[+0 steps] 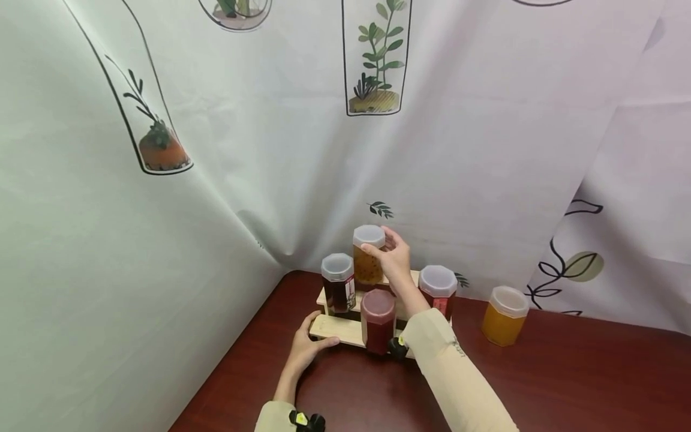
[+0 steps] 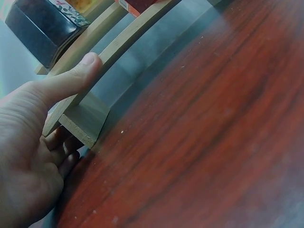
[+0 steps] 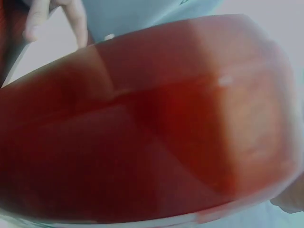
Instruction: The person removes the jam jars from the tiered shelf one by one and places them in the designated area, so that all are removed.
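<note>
The wooden rack (image 1: 337, 329), stepped in tiers, stands on the dark red table (image 1: 567, 372) near its far left corner. The left hand (image 1: 303, 347) grips the left end of the rack's lowest step, with the thumb along the front edge and the other fingers bent around the end of the board. The right hand (image 1: 396, 258) holds the amber jar (image 1: 366, 269) at the top tier, towards the table's far edge, thumb on the near side and fingers around the right; whether its base touches the step cannot be told.

The dark jar (image 1: 336, 294) with a printed label sits upright on the middle tier at the left. The red jar (image 1: 378, 324) stands on the lowest step, below the right forearm, and fills much of the right wrist view. Another lidded jar (image 1: 438, 282) is at the rack's right side, partly hidden by the sleeve (image 1: 450, 366). Right of the rack, the yellow jar (image 1: 503, 324) stands directly on the table near the far edge. Behind hangs a pale cloth (image 1: 459, 150) printed with plants.
</note>
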A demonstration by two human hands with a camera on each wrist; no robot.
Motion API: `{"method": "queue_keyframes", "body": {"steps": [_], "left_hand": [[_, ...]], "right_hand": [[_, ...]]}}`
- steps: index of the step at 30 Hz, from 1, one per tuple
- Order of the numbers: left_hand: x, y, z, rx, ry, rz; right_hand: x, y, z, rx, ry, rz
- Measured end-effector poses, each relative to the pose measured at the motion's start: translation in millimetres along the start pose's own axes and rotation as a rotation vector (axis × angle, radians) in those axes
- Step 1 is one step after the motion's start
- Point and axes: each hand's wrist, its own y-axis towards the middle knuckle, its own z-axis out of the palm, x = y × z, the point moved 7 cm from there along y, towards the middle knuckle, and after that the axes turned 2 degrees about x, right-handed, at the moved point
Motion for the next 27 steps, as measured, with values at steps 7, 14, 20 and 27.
{"method": "queue_keyframes", "body": {"steps": [7,14,20,27], "left_hand": [[-1.3,-0.3,2.1,0.009,-0.016,0.01],[0.1,0.4,1.0,-0.003,0.019,0.01],[-0.9,0.1,2.6,0.008,0.025,0.014],[0.9,3.5,-0.4,0.005,0.064,0.014]], "right_hand": [[45,-0.1,-12,0.013,0.035,-0.073],[88,0.2,-47,-0.038,-0.004,-0.123],[118,-1.7,-103,-0.098,-0.099,-0.165],[120,-15.7,-188,-0.142,-0.427,-0.156]]}}
